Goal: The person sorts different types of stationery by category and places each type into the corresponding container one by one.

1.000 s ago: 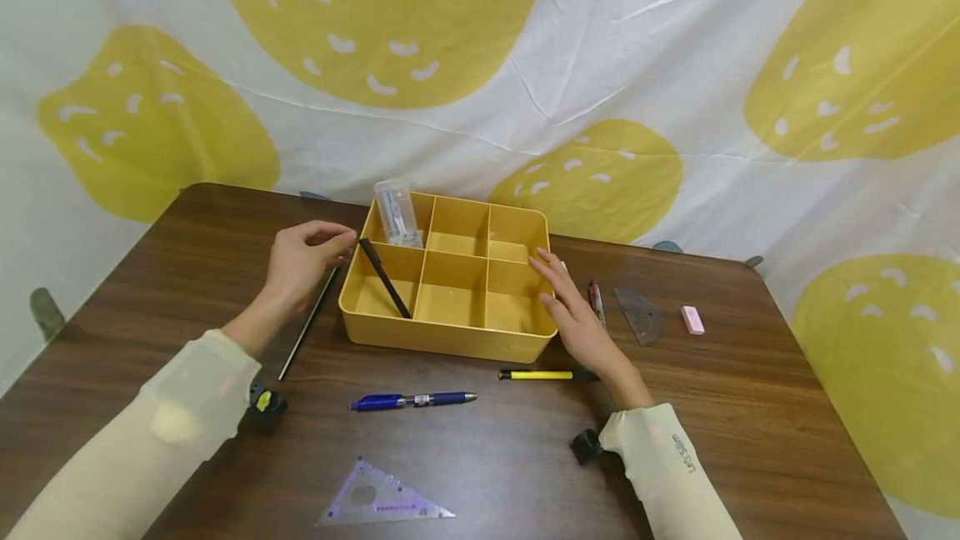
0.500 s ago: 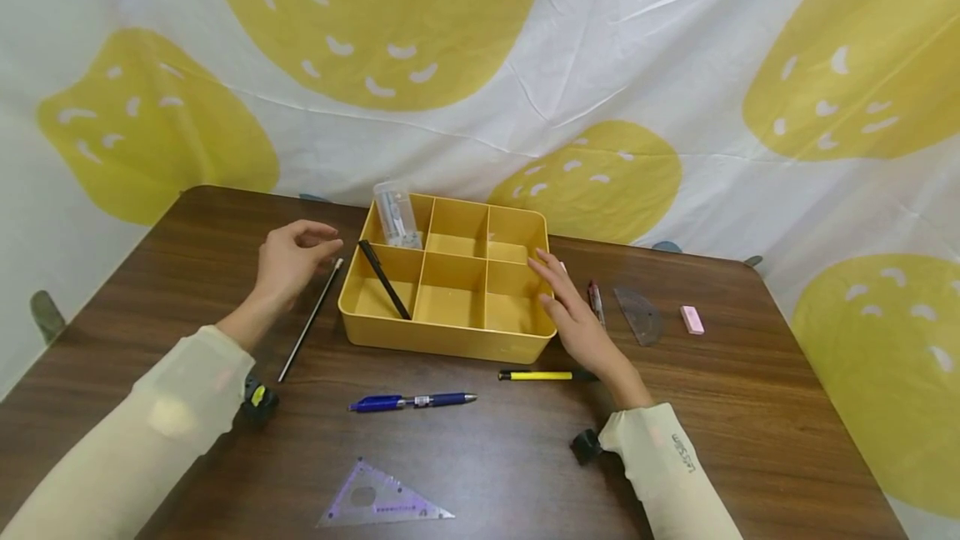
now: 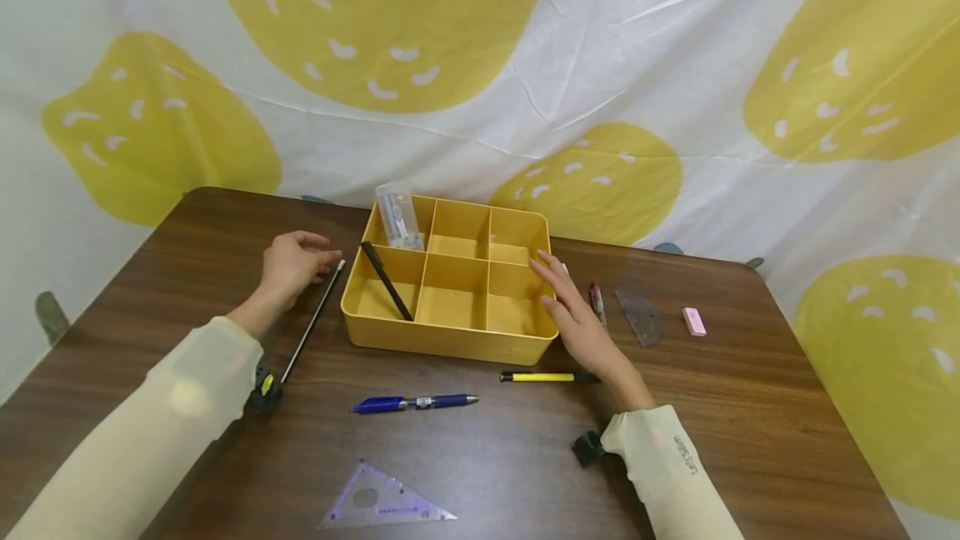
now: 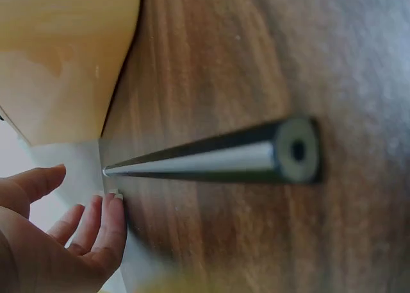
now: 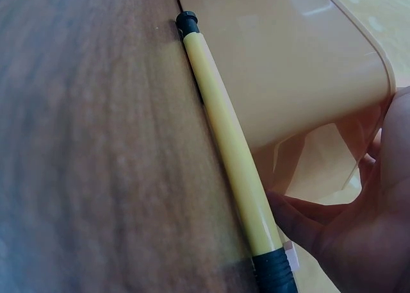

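My left hand [image 3: 295,267] is at the far end of a thin, dark pencil [image 3: 313,322] lying left of the box. Its thumb and fingers are apart with nothing between them; in the left wrist view the fingertips [image 4: 115,206] are close beside the pencil's far end. My right hand [image 3: 581,323] rests against the right side of the yellow divided box [image 3: 450,344], fingers fairly straight at the rim. A black pen [image 3: 386,282] leans in the box's front left compartment. A clear plastic case [image 3: 399,219] stands tilted in the back left one.
Before the box lie a blue pen [image 3: 414,403], a yellow-and-black pen [image 3: 543,377] and a clear set square [image 3: 382,500]. Right of it are a dark red pen [image 3: 597,303], a clear protractor [image 3: 639,317] and a pink eraser [image 3: 693,322]. A patterned cloth hangs behind the table.
My left hand has moved away from the box's left rim, leftward and down towards the pencil's far end. The right hand and the box have stayed in place.
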`<state>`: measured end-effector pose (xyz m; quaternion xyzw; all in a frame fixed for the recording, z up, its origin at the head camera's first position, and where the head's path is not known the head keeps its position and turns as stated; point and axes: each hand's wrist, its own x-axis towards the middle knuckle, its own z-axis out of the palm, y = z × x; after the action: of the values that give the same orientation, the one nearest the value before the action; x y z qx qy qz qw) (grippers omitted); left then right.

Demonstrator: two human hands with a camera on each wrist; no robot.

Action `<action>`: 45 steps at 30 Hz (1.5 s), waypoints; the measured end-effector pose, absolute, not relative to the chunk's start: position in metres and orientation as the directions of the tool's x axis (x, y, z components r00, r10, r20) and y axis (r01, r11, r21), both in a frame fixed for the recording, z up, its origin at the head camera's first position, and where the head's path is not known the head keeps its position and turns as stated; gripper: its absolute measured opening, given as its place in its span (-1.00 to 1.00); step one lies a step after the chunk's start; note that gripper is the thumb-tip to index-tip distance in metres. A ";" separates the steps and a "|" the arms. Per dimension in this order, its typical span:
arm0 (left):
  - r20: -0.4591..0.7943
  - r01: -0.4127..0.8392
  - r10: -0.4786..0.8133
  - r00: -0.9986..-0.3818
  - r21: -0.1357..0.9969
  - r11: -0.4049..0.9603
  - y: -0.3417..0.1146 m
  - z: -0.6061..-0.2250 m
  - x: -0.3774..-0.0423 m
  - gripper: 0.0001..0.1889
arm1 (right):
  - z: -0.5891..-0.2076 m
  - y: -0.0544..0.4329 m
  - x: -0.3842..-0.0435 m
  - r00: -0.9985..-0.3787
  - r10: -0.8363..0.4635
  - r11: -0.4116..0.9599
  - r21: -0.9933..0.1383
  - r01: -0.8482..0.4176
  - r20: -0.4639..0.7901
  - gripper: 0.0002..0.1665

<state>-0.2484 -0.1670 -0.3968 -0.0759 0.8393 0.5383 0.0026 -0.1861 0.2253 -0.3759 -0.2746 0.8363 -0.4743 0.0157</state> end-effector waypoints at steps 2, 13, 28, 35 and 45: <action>-0.083 -0.128 -0.116 -0.990 0.879 0.459 -0.167 -0.398 -0.249 -0.58 | -0.376 0.225 -0.186 -0.849 -0.474 0.400 -0.802 -0.444 0.234 -0.45; -0.043 -0.076 -0.064 -0.997 0.662 0.745 -0.168 -0.401 -0.253 -0.63 | -0.377 0.225 -0.187 -0.848 -0.470 0.404 -0.795 -0.453 0.245 -0.46; -0.051 -0.069 -0.050 -0.997 0.531 0.845 -0.167 -0.404 -0.255 -0.63 | -0.380 0.225 -0.188 -0.849 -0.476 0.407 -0.799 -0.443 0.228 -0.46; -0.075 -0.106 -0.079 -0.994 0.531 0.841 -0.164 -0.399 -0.256 -0.73 | -0.379 0.226 -0.188 -0.852 -0.466 0.406 -0.798 -0.445 0.238 -0.46; -0.196 -0.219 -0.135 -0.971 0.514 0.829 -0.165 -0.391 -0.258 -0.70 | -0.380 0.225 -0.189 -0.851 -0.468 0.412 -0.794 -0.447 0.236 -0.46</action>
<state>-0.2578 -0.1650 -0.3912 -0.0927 0.9533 0.2772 0.0760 -0.1887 0.2249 -0.3802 -0.2724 0.8401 -0.4690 0.0116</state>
